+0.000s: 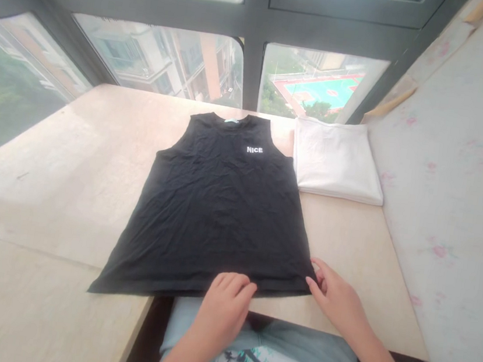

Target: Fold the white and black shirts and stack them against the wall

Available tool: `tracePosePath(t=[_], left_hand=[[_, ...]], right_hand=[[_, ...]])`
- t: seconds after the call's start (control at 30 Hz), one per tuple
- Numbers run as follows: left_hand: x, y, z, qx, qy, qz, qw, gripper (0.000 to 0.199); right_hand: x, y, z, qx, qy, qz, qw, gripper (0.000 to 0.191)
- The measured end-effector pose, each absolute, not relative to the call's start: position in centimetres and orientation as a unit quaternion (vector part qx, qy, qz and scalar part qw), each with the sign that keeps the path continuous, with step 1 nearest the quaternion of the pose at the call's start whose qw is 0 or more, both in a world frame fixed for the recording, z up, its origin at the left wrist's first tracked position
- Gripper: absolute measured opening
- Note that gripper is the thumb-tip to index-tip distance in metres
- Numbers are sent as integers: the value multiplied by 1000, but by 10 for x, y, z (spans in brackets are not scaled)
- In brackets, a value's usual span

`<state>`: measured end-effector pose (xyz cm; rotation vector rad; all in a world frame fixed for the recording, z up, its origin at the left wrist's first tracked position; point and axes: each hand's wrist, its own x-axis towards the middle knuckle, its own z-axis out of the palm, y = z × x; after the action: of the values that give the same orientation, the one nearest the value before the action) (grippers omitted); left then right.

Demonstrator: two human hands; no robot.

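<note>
Tank top, black and sleeveless, is lying spread out on the cream windowsill ledge, its neckline pointing toward the window and its wide hem facing the person. White "NICE" lettering is showing on the upper chest, right of centre, and shallow creases are running across the front. The left hand is resting at the hem, right of its middle, with fingers curled close together; their tips are facing down out of sight, so whether they are gripping the cloth I cannot tell. The right hand is reaching the hem's right corner half open, thumb and forefinger standing apart at the edge; whether its other fingers are pinching the fabric I cannot tell. Just beside the top's right armhole, a folded white cloth is lying flat near the floral-patterned wall. Beyond the grey window frame, a green-and-red sports court is showing below.
</note>
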<state>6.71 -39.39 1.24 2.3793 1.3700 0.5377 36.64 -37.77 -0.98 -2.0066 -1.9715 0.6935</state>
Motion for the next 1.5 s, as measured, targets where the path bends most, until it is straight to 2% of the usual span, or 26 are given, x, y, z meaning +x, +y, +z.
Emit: tracePosePath(t=[0.23,0.5,0.57,0.7,0.8,0.87,1.1,1.5], left_hand=[[73,-387,11,867,453,137,155,22],[60,-394,10,851,475,152,165,19],[50,-395,10,846,486,153,156,22],[29,-397,12,853,479,140,152,23],[17,-398,12,863,469,139,128,31],[13,-397,11,863,472,149,101,33],[11,-399,3,845,484,210,87,17],[12,-407,-23,827,470,300,68,26]], right_hand=[[376,-399,-17,-685,-662,260,158,41],[383,-392,-15,-682,-657,296,126,41],[382,-392,-16,-680,-666,268,151,38],[371,-395,-13,-619,-727,140,263,25],[357,-396,-9,-529,-791,119,283,22],[346,-397,-6,-489,-819,120,276,24],[313,-394,-8,-476,-832,122,259,23],[281,-396,-21,-471,-810,126,326,18]])
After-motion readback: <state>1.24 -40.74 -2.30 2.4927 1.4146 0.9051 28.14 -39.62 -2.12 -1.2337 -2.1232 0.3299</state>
